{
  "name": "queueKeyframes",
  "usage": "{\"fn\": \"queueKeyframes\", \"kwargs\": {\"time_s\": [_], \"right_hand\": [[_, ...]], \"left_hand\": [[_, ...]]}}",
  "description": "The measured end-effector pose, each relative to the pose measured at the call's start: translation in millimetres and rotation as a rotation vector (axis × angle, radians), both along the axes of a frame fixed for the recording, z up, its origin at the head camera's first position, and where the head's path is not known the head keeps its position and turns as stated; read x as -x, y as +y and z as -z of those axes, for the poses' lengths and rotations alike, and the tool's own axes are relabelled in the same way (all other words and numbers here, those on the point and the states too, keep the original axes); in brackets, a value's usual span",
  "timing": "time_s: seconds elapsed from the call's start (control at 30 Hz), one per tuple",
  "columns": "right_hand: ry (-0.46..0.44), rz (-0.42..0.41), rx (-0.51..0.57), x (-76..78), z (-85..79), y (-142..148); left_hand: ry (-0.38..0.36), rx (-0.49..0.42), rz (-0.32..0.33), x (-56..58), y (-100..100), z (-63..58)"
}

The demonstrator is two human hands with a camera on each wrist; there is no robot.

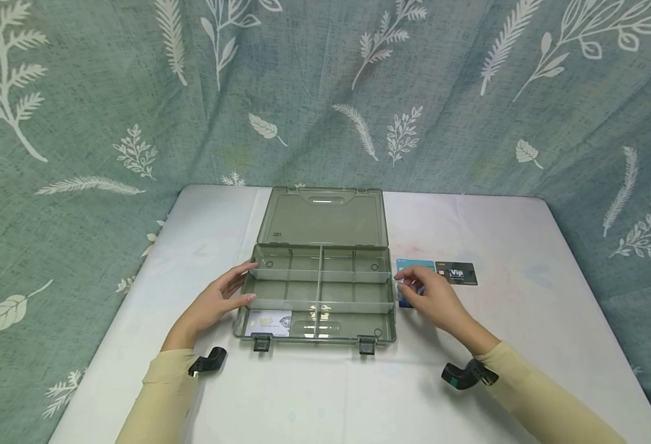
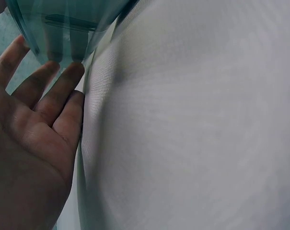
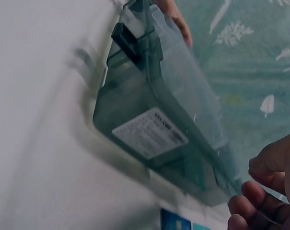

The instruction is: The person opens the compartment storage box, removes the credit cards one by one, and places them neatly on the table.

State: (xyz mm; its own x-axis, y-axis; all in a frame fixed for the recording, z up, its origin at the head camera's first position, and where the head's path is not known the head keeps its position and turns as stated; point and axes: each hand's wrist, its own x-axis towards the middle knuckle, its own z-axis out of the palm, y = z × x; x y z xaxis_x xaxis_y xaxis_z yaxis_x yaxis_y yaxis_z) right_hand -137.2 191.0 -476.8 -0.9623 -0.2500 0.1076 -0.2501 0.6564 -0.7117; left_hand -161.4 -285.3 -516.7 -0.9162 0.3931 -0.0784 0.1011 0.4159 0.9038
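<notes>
A translucent grey-green compartment box (image 1: 353, 290) lies with its lid (image 1: 325, 219) folded back. One white VIP card (image 1: 268, 322) is in its front left compartment. My left hand (image 1: 214, 302) rests against the box's left side, thumb and index fingertip at the rim; in the left wrist view its fingers (image 2: 53, 98) reach to the outer wall. My right hand (image 1: 428, 296) hovers by the box's right edge with loosely bent fingers, over a teal card (image 1: 414, 263) and a dark blue card (image 1: 404, 303), partly hiding both. Its thumb and fingertips stand apart in the right wrist view.
A black VIP card (image 1: 458, 273) lies to the right of the teal one. Two latches (image 1: 367, 345) hang from the box's front edge. A white cloth covers the table (image 1: 303, 394), and a leaf-patterned green curtain (image 1: 314, 92) surrounds its back and sides.
</notes>
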Motion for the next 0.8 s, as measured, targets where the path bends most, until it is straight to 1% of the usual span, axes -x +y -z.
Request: {"fn": "queueKeyframes", "kwargs": {"time_s": [0.2,0.37,0.6,0.8], "right_hand": [[-0.002,-0.059,0.024,1.8,-5.9,-13.1],[0.016,-0.109,0.051,2.4,-7.4,-24.1],[0.001,-0.155,0.047,2.5,-8.1,-39.8],[-0.006,-0.202,0.042,3.4,-9.3,-54.6]], "left_hand": [[0.001,-0.002,0.0,0.7,0.1,0.4],[-0.001,-0.002,0.002,0.8,-0.5,1.0],[0.01,0.002,0.005,1.4,-0.2,1.2],[0.004,-0.001,0.006,0.8,-0.2,0.3]]}}
